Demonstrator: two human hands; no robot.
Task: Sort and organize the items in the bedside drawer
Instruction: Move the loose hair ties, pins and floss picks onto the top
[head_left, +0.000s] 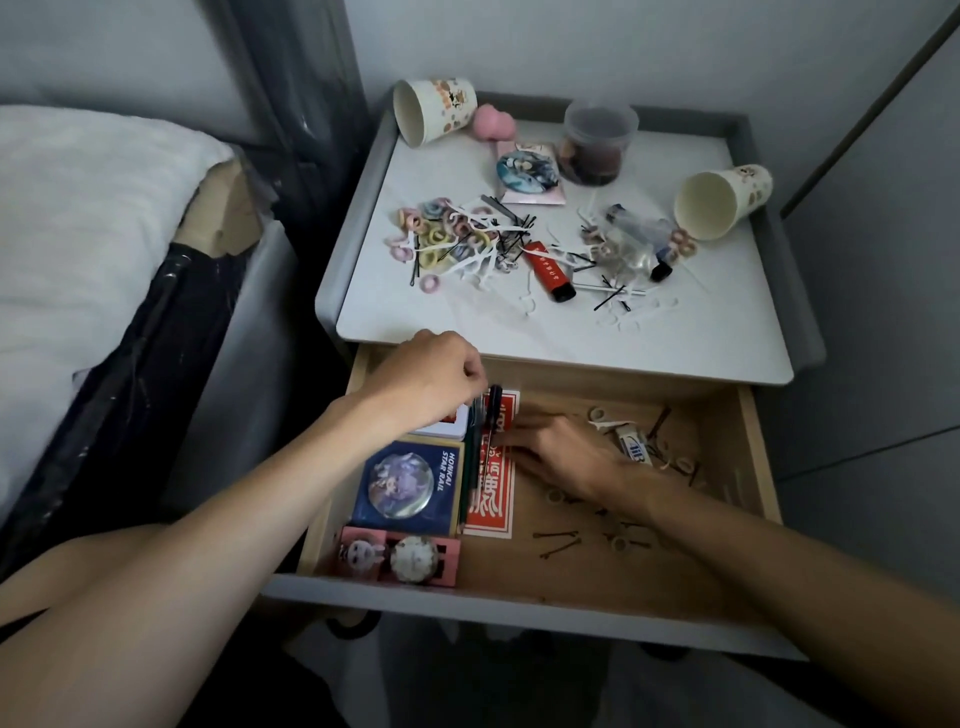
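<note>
Red paper is showing under my right hand, which is lying on the red packet in the open drawer, fingers stretched out and apparently pressing rather than grasping, though blur is making that hard to confirm. My left hand is pinching the upper ends of the dark pens, which are running between the packet and the blue badge card. What I am worrying about is that narrow pinch: if I am lifting the pens by their tips, one could be slipping free and rolling in among the bobby pins lying loose over the right half of the drawer floor. The right palm is also sitting close to that loose scatter, so any sideways sweep could be pushing pins and small rings under the packet or into the corners, where I am likely to lose them in this dim light. The pink badge card is sitting against the front wall and could be getting shoved out of line if the blue card is nudged. Up on the worktop, a tipped paper cup is lying near the edge beside spilled hair ties, and jolting the drawer could be sending it rolling.
</note>
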